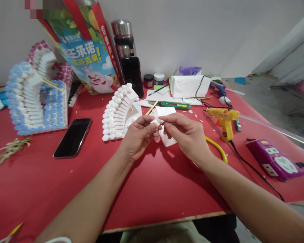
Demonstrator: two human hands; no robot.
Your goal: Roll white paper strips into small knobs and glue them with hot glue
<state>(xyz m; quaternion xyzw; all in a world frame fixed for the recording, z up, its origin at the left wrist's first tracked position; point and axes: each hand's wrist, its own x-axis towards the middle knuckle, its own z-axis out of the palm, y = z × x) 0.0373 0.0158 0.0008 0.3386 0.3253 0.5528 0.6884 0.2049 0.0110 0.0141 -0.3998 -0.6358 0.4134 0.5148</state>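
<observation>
My left hand (143, 133) pinches a small white piece (155, 122), seemingly paper, between thumb and fingers. From the other side my right hand (183, 133) has its thumb and forefinger closed on the edge of that same piece. Behind and to the left of my hands stands a white curved staircase model (116, 116), its outer side lined with rounded white knobs. A stack of white paper strips (167, 136) lies just under and behind my fingers. A thin yellow stick (151, 108) shows beyond my left hand.
A yellow glue gun (224, 119) and a purple power socket (275, 158) lie right, with cords. Left are a black phone (73, 137) and a blue-and-white staircase model (32, 98). At the back are a green utility knife (173, 105), a printed bag (87, 57) and a steel flask (123, 37).
</observation>
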